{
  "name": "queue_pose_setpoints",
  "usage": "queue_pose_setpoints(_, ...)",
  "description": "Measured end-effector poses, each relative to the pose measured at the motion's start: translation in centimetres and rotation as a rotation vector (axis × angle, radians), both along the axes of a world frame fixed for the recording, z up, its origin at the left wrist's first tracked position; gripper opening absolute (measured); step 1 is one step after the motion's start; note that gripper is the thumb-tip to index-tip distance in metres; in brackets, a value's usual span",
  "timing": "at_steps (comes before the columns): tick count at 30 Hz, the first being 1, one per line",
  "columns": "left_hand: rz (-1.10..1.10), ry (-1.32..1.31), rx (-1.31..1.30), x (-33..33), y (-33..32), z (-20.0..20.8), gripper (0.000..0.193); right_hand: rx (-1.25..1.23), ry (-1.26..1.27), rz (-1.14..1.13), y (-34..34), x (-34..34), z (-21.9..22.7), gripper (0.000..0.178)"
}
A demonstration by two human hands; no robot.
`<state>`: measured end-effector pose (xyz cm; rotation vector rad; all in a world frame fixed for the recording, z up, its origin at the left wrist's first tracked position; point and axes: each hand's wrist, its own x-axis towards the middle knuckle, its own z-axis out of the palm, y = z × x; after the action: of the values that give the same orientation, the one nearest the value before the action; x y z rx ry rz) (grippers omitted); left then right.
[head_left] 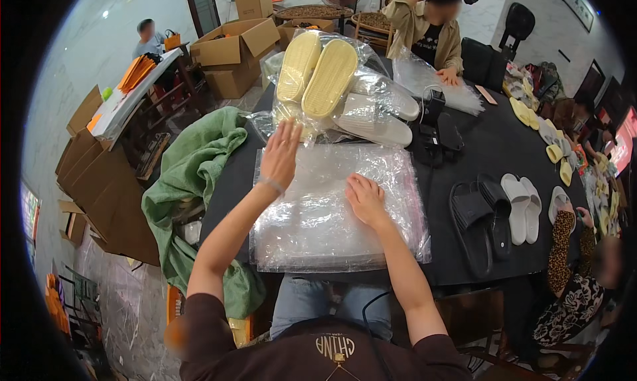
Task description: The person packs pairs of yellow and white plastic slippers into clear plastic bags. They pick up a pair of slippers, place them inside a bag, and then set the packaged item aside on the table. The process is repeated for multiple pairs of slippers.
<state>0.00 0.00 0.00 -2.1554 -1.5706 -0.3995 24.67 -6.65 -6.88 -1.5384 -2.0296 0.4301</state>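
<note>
Right hand [365,196] rests unclenched on the bag stack [332,231]; left hand [279,162], fingers extended, at its far edge, contact unclear; yellow slippers [330,79] beyond. Apparent step: piling bagged pairs; next calls for separating one bag.

Flat clear plastic bags [318,212] stacked on a black table [491,142], yellow oblong slippers [332,76] at twelve o'clock, rumpled green cloth [189,172] at nine — broad black slides [469,215] at three, slim white slides [515,208] just beyond.
</note>
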Motion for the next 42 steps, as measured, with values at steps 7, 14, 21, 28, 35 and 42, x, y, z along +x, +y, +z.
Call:
queue_pose_setpoints(7,-0.242,0.019,0.173,1.4,7.6,2.7,0.045,0.017,0.01,0.003,-0.1,0.1,0.1,0.041)
queue_pose_setpoints(14,-0.273,-0.646,0.286,2.2,10.7,15.5,0.017,0.042,-0.052,-0.01,-0.2,-0.1,0.2,0.042)
queue_pose_setpoints(21,-0.232,-1.191,0.056,1.8,9.0,29.2,0.034,0.093,-0.044,-0.001,-0.2,0.7,-0.2,0.046)
queue_pose_setpoints(28,-0.423,-1.921,-0.379,0.6,4.8,29.9,0.027,0.055,-0.068,0.004,-0.4,0.4,0.4,0.05)
queue_pose_setpoints(35,-0.588,-2.387,-0.41,2.0,4.7,26.7,0.023,0.133,-0.033,-0.026,-0.6,0.1,0.1,0.046)
queue_pose_setpoints(42,-0.815,-2.332,-0.235,8.4,-5.9,27.8,0.025,0.159,0.508,0.142,0.0,0.4,2.2,0.046)
